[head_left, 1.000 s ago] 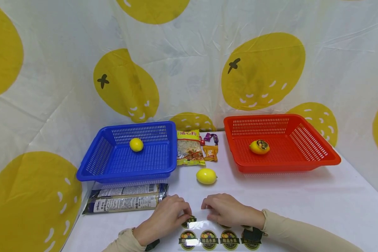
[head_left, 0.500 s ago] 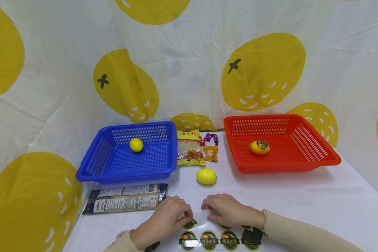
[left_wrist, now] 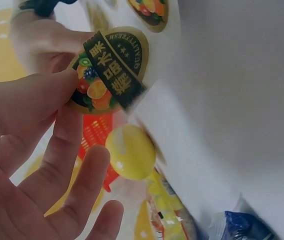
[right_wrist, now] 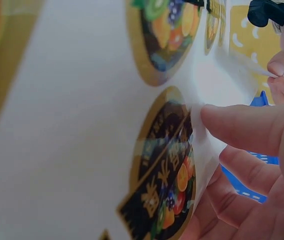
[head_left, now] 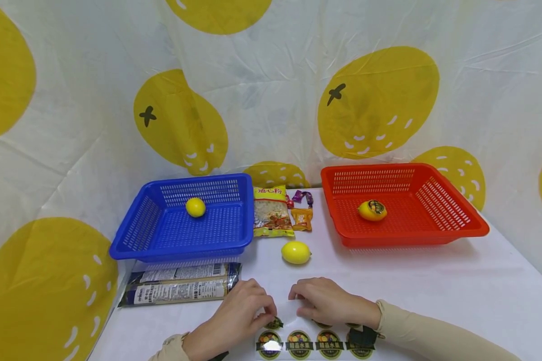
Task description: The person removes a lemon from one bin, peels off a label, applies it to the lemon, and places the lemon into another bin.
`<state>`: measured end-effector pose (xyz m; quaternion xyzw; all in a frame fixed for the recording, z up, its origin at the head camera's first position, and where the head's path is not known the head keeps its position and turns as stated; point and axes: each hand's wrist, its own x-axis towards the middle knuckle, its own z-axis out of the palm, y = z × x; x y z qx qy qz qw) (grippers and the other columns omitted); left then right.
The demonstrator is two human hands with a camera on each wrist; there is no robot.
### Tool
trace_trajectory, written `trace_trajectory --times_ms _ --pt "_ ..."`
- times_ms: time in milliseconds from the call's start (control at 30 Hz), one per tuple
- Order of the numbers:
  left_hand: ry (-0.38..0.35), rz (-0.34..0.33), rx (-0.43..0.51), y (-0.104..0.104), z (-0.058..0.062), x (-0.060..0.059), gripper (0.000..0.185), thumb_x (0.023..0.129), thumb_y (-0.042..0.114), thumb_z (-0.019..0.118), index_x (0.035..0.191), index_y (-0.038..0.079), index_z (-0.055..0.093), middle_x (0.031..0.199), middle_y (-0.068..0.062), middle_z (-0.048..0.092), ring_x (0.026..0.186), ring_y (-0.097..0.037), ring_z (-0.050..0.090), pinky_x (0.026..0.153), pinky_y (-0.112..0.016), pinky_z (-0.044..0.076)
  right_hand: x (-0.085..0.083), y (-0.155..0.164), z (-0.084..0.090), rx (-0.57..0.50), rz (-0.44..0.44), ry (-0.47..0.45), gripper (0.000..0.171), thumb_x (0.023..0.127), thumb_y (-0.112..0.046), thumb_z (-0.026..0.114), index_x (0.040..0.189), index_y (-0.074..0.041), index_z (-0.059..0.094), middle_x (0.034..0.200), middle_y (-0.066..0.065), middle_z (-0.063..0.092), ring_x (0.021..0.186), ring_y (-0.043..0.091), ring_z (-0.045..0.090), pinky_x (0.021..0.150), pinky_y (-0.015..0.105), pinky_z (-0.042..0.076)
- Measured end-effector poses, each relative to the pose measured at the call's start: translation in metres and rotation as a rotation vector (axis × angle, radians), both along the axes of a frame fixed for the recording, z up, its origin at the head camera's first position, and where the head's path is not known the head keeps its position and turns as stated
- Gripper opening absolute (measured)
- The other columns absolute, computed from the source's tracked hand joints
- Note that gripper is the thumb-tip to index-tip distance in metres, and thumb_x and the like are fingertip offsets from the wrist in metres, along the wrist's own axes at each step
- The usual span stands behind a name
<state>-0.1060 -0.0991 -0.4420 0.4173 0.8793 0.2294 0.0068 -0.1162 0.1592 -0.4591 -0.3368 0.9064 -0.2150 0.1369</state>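
Your left hand (head_left: 235, 321) pinches a fruit sticker (head_left: 273, 323) between thumb and curled fingers, low at the bench's near edge. Your right hand (head_left: 327, 303), fingers bent, holds the sticker sheet (head_left: 307, 341) down just beside it.

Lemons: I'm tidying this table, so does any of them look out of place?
One lemon lies loose on the table, between the blue basket and the red basket, while each of the other two sits inside a basket. The one in the red basket carries a sticker; the loose one shows none.
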Motion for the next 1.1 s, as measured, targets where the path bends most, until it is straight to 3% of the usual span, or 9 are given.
trace_trajectory --times_ms 233,367,533,700,967,1100 --pt "-0.026 0.026 0.056 -0.002 0.005 -0.006 0.011 0.086 0.022 0.082 0.086 0.030 0.076 0.082 0.021 0.071 0.084 -0.002 0.057 0.076 -0.018 0.040 0.000 0.000 0.002 0.016 -0.010 -0.010 0.022 0.090 -0.023 0.078 0.111 -0.020 0.071 0.094 -0.013 0.067 0.074 -0.003 0.048 0.076 0.025 0.047" --pt "-0.058 0.072 0.108 -0.001 -0.001 -0.013 0.008 0.087 0.021 0.082 0.087 0.027 0.076 0.083 0.017 0.072 0.083 -0.008 0.061 0.075 -0.020 0.043 -0.001 0.000 0.002 0.012 -0.022 -0.025 0.023 0.090 -0.025 0.078 0.112 -0.020 0.072 0.092 -0.013 0.065 0.072 -0.003 0.047 0.073 0.022 0.044" --pt "-0.102 0.144 0.192 0.001 -0.007 -0.021 0.010 0.087 0.019 0.081 0.090 0.026 0.075 0.087 0.016 0.074 0.088 -0.004 0.063 0.081 -0.025 0.049 -0.001 0.004 0.004 0.001 -0.072 -0.023 0.025 0.089 -0.027 0.079 0.112 -0.022 0.074 0.093 -0.014 0.064 0.076 -0.003 0.049 0.070 0.020 0.044" --pt "-0.102 0.192 0.259 0.004 -0.008 -0.026 0.012 0.087 0.018 0.081 0.091 0.027 0.075 0.088 0.017 0.074 0.089 -0.001 0.064 0.083 -0.027 0.051 -0.004 0.008 0.010 -0.041 -0.158 0.035 0.025 0.090 -0.025 0.077 0.113 -0.019 0.071 0.093 -0.011 0.065 0.078 -0.001 0.051 0.069 0.022 0.045" --pt "-0.090 0.224 0.301 0.007 -0.011 -0.032 0.011 0.085 0.018 0.083 0.090 0.025 0.075 0.088 0.015 0.075 0.090 -0.003 0.065 0.083 -0.027 0.051 -0.019 0.017 0.012 -0.109 -0.382 0.189 0.033 0.093 -0.024 0.074 0.122 -0.013 0.063 0.089 -0.010 0.059 0.071 0.001 0.048 0.063 0.019 0.041" --pt "-0.092 0.244 0.314 0.008 -0.012 -0.036 0.012 0.085 0.018 0.083 0.090 0.026 0.075 0.087 0.016 0.075 0.089 -0.003 0.066 0.082 -0.026 0.050 -0.027 0.020 0.009 -0.115 -0.454 0.189 0.041 0.094 -0.026 0.074 0.130 -0.012 0.060 0.095 -0.006 0.061 0.078 0.005 0.052 0.068 0.021 0.043"
